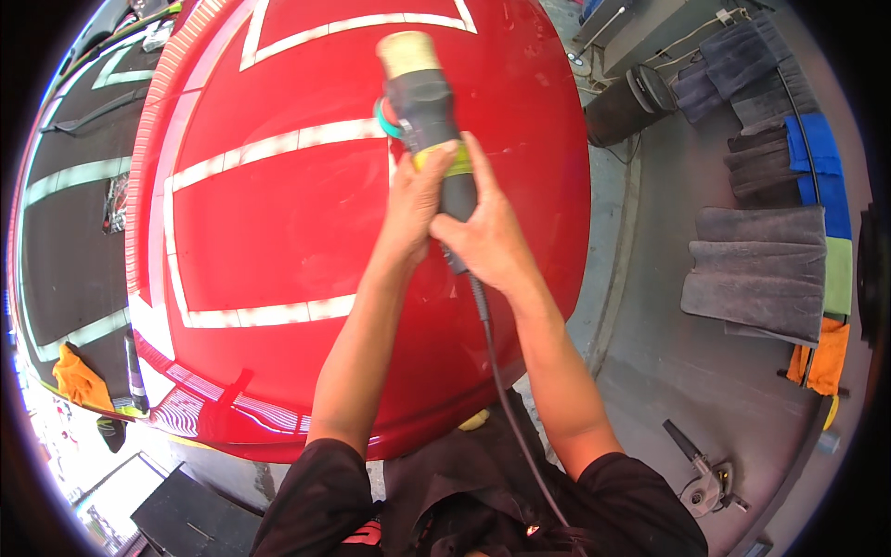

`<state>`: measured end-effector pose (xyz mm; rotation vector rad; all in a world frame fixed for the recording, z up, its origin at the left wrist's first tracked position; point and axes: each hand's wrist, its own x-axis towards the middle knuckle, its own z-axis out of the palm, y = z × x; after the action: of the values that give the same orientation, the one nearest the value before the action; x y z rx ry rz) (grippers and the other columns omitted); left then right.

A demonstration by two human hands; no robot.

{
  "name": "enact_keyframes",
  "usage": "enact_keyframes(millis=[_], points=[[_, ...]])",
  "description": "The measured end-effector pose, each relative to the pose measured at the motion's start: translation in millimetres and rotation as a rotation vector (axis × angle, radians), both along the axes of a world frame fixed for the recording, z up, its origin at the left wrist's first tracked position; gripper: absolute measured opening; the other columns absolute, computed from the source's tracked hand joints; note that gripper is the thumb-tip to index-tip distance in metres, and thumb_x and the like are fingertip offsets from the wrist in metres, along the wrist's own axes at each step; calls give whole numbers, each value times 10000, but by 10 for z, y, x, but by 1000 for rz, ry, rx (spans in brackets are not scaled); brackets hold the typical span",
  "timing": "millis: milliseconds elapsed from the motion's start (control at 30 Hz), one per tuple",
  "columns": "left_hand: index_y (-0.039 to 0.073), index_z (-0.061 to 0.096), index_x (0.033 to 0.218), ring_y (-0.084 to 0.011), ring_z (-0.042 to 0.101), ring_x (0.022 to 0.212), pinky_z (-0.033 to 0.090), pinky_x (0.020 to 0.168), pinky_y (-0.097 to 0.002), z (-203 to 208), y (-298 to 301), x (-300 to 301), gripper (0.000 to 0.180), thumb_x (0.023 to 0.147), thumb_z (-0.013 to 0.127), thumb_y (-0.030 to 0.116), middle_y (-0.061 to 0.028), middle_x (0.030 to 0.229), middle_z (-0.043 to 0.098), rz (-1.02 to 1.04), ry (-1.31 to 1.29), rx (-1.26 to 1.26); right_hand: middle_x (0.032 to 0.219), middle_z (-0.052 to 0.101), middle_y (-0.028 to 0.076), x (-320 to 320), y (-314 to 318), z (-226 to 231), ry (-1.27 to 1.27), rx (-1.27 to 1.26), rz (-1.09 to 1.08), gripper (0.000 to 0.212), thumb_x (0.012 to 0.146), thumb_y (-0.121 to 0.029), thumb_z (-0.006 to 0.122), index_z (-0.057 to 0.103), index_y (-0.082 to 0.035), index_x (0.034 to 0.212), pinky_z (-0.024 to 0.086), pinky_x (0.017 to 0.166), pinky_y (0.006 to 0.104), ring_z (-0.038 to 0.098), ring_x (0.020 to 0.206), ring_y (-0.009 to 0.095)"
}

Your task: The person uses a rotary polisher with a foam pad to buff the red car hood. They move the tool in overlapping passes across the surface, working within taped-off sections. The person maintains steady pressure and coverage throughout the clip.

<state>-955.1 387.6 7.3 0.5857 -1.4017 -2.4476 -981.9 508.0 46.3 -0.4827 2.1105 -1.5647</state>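
Both of my hands are wrapped around a black and grey power polisher (425, 104) with a yellow-green band and a cream-coloured end. My left hand (413, 200) grips the body from the left. Opposite it, my right hand (490, 227) closes around the handle, thumb across it. A teal edge, apparently its round pad (388, 121), shows at the tool's left side; most of it is hidden. Below is a glossy red car panel (278, 223) with white light reflections. I cannot tell whether the pad touches it. A black cord (497, 362) runs from the handle down past my right arm.
Grey towels (756, 269) and blue, green and orange cloths hang along the right side. A black bin (631, 104) stands at the far right. Lower right is a blower (710, 483). At left, an orange cloth (82, 379) lies on the dark windscreen's edge.
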Motion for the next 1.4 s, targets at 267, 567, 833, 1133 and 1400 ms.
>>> enact_keyframes(millis=[267, 567, 833, 1133, 1400], points=[[19, 589, 1238, -129, 643, 868, 553, 755, -317, 1, 268, -546, 493, 979, 767, 400, -65, 1002, 658, -184, -23, 11, 1237, 676, 216, -251, 247, -117, -34, -165, -197, 1032, 822, -101, 720, 195, -34, 1708, 593, 826, 350, 712, 993, 224], [43, 637, 1191, -91, 631, 813, 532, 716, -289, 42, -647, 193, 368, 1020, 736, 354, -24, 965, 659, 69, 8, 11, 1139, 728, 286, 203, -678, 6, 61, -50, 39, 1084, 825, -174, 737, 140, -100, 1726, 600, 799, 430, 763, 938, 364], [47, 657, 1187, -105, 665, 869, 566, 751, -287, 79, -1155, 617, 336, 1068, 664, 362, -26, 978, 669, 329, 25, 97, 1023, 754, 275, 261, -1226, 152, -60, 125, 351, 1112, 808, -207, 736, 135, -163, 1742, 589, 801, 449, 763, 900, 397], [65, 661, 1198, -99, 642, 860, 541, 755, -301, -95, -315, -352, 329, 1055, 687, 360, -13, 1006, 673, 27, 95, 2, 1244, 702, 268, -353, -304, -40, 95, -37, 31, 1058, 800, -160, 746, 215, -60, 1709, 588, 880, 385, 745, 1052, 299], [14, 638, 1226, -131, 628, 945, 528, 811, -315, 152, -253, -576, 414, 1033, 685, 378, -51, 1056, 662, -95, -88, -3, 1288, 674, 240, -419, -275, 47, -42, -42, -91, 1027, 823, -118, 717, 202, -49, 1710, 590, 868, 371, 715, 1065, 263]])
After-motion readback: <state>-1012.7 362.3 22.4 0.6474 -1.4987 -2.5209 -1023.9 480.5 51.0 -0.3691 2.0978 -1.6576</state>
